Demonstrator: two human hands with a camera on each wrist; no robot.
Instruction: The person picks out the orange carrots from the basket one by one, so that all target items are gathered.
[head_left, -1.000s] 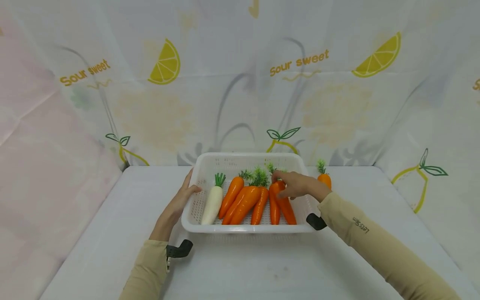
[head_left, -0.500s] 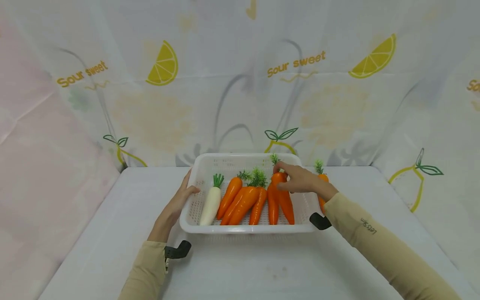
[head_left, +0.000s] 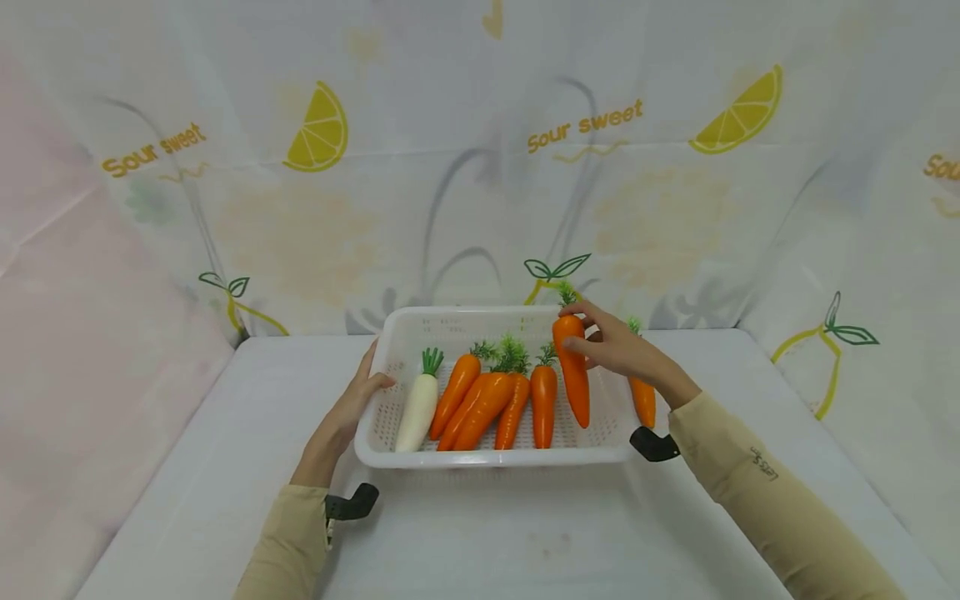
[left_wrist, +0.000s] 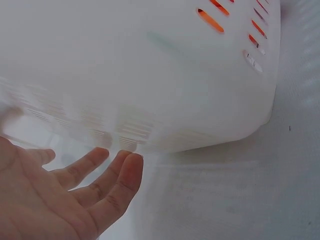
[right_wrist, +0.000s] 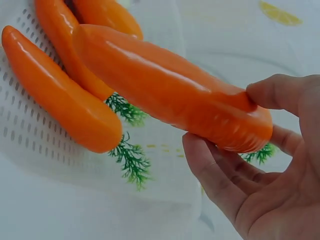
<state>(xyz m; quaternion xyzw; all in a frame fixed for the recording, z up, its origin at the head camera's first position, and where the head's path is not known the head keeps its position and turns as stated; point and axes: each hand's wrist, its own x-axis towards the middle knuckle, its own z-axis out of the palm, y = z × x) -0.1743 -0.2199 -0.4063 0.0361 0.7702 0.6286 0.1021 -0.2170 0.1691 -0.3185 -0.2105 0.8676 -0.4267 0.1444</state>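
A white plastic basket stands on the table. My left hand holds its left side, thumb over the rim; in the left wrist view the fingers reach to the outer wall. With thumb and fingers, my right hand grips an orange carrot near its leafy top. This carrot hangs tip-down over the right part of the basket. Inside lie a white radish at the left and several orange carrots beside it. One carrot lies just left of the held one.
Outside the basket, on its right, another carrot lies on the white table, partly behind my right hand. A printed cloth with lemon slices hangs behind the table and along both sides.
My right hand has lifted the carrot from beside its neighbour, up and slightly to the right. My left hand stays at the basket's left side. The head view has shifted slightly.
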